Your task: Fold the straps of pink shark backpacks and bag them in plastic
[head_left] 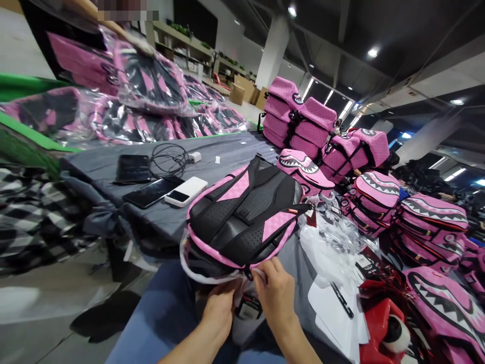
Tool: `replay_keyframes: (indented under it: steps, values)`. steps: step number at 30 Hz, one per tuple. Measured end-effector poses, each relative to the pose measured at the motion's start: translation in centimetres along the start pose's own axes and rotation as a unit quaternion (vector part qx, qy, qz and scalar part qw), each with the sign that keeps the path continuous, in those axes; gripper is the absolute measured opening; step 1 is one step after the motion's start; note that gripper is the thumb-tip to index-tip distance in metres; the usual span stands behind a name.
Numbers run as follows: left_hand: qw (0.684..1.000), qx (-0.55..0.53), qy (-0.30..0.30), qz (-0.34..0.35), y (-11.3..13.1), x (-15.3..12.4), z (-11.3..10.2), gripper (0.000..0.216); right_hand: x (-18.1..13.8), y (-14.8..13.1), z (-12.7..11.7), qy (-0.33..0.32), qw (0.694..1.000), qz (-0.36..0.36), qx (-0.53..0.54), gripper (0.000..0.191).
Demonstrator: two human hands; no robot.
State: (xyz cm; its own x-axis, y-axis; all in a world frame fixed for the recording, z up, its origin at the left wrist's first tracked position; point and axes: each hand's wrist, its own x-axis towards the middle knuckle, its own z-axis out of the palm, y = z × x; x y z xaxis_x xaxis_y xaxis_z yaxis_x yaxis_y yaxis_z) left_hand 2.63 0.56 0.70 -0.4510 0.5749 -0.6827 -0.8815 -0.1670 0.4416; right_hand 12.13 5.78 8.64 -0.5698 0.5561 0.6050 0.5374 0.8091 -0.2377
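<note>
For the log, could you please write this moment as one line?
backpack: straps up; left hand: under its edge; right hand: pinching plastic

Pink-and-black backpack (neighbouring bags pink with white shark teeth), grey table.

Bench: grey cloth cover.
Devices: dark tablet, black phone and white power bank, close together near the left edge.
Cable: black coil beside a white charger.
Far end: stacked pink backpacks.
Right: shark-mouth backpacks in heaps.
Left rear: bagged backpacks in clear plastic.
Paper: white sheets, black pen on top.
</note>
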Motion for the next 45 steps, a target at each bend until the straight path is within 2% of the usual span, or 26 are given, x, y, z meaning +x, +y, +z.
replay_keyframes:
  steps: [4, 11, 16, 21, 27, 31, 37, 41, 45]
  values:
    - [1.0, -0.011, -0.008, -0.007, 0.2, -0.5, 0.0, 0.017, -0.5, -1.9, 1.0, 0.06, 0.993, -0.056, -0.09, 0.028]
    - [1.0, 0.017, -0.008, -0.014, 0.6, -0.7, -1.4, 0.022, -3.1, -2.6, 4.4, 0.084, 0.988, -0.072, -0.108, 0.028]
    - [0.999, 0.036, -0.041, 0.0, 1.3, -1.4, -1.3, 0.033, -4.0, -2.1, 4.3, 0.066, 0.988, -0.094, -0.099, 0.023]
    - [0.993, 0.076, -0.091, 0.021, 2.3, -2.7, -1.0, 0.047, -4.5, -2.0, 4.2, 0.087, 0.989, -0.091, -0.076, 0.02]
    - [0.994, 0.091, -0.051, 0.043, 1.4, -1.8, -0.9, 0.041, -5.2, -2.2, 3.8, 0.074, 0.996, -0.046, 0.001, 0.013]
    - [0.993, 0.094, -0.017, 0.068, 0.7, -1.0, -0.9, 0.038, -5.3, -2.5, 3.4, 0.116, 0.992, -0.041, 0.035, 0.017]
    - [0.99, 0.098, 0.002, 0.101, 0.8, -0.7, -0.3, 0.041, -4.3, -2.5, 5.3, 0.177, 0.981, 0.039, -0.066, 0.013]
    - [0.987, 0.119, 0.019, 0.104, 1.3, -1.2, -0.6, 0.044, -3.9, -2.1, 6.7, 0.196, 0.977, 0.021, -0.084, 0.027]
    - [0.984, 0.149, 0.014, 0.095, 2.1, -1.9, -1.3, 0.041, -3.9, -2.0, 6.2, 0.168, 0.982, -0.016, -0.09, 0.021]
